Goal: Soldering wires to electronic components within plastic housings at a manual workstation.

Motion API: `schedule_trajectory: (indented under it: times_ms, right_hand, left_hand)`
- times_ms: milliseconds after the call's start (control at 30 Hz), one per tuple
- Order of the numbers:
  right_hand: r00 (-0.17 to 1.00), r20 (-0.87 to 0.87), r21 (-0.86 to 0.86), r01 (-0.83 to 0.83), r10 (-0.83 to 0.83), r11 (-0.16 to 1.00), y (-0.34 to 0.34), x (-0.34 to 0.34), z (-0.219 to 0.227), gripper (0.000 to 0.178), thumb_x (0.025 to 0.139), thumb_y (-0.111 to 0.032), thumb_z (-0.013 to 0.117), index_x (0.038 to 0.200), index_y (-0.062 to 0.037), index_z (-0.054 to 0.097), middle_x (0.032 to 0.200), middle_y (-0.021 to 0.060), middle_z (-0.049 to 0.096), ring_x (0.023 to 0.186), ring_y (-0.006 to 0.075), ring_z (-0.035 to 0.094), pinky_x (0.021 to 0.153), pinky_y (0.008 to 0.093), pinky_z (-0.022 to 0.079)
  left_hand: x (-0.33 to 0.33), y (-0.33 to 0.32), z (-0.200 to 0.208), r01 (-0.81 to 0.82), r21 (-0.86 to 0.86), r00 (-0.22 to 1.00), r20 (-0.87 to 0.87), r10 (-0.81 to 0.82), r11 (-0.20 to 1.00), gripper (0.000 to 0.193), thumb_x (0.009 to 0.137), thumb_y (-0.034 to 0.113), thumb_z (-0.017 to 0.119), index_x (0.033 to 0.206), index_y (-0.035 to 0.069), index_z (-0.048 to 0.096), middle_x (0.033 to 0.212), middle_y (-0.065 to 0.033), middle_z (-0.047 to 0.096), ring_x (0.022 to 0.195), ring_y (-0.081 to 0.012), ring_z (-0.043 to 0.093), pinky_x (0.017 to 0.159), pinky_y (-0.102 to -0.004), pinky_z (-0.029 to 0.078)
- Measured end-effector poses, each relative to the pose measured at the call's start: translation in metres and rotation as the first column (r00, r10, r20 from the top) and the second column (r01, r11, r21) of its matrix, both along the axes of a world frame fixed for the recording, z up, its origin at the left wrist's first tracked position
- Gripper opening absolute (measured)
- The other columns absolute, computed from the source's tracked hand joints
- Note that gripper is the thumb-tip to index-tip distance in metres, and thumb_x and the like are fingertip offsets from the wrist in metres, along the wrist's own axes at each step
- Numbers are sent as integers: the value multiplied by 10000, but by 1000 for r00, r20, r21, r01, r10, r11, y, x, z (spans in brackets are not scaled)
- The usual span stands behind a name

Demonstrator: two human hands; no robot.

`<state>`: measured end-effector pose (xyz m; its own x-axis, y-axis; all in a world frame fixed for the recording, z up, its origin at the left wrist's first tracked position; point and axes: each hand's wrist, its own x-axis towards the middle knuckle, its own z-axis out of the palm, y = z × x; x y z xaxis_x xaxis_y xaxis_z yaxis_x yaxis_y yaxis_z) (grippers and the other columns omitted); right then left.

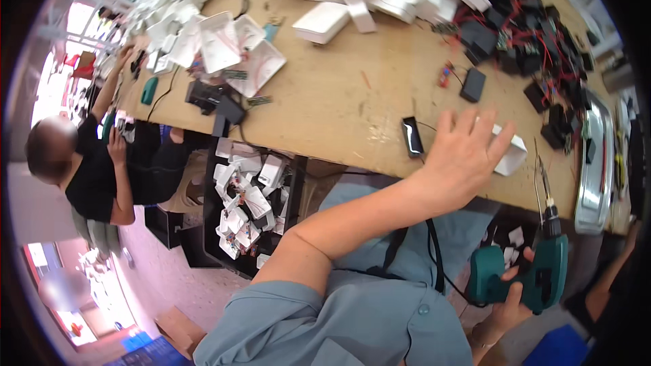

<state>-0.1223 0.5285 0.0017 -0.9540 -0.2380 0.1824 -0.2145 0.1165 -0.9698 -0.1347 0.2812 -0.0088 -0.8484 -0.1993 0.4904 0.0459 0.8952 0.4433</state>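
My left hand (468,152) is over the table's near edge with its fingers stretched apart. Partly hidden behind those fingers lies a white plastic housing (513,157). A small black part with a shiny face (411,137) lies just left of the hand, a thin wire running from it. Low at the right, my right hand (510,313) grips a dark green soldering gun (553,264). Its thin metal tip and guide tube point up toward the table. Beyond my left hand sits a black box-shaped part (472,85), wired to a small red piece (445,76).
White housings (322,22) pile up along the far side. Black parts with red wires (522,47) heap at the right, beside a metal tray (594,183). Below the table's edge stands a black crate (211,230) of white pieces. A co-worker (95,163) sits at the left.
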Motion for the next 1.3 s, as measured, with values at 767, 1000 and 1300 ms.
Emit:
schedule_trajectory:
  times_ms: [767,1000,1300]
  right_hand:
    - [971,-84,-63,-229,224,971,-17,-15,3,526,832,-165,580,1237,76,346,1142,201,508,688,101,507,634,242,446]
    - [973,-100,-80,-217,209,973,-15,-17,1,527,835,-159,582,1241,78,344,1151,213,501,693,110,512,633,240,451]
    - [990,-1,-120,-140,141,983,-21,-17,-1,594,803,-208,631,1240,80,351,1126,215,520,681,124,529,625,235,442]
  left_hand:
    - [163,-288,94,-616,346,695,-185,695,708,639,745,359,671,1176,-70,474,1068,-173,555,994,-236,539,849,-318,408]
    - [168,-338,48,-837,57,537,-103,838,544,809,718,554,600,1244,-36,427,1182,-250,461,1142,-362,406,951,-423,313]
    - [106,-265,75,-757,-238,592,-644,485,609,438,810,320,609,1079,-19,547,966,-171,568,973,-293,523,816,-341,410]
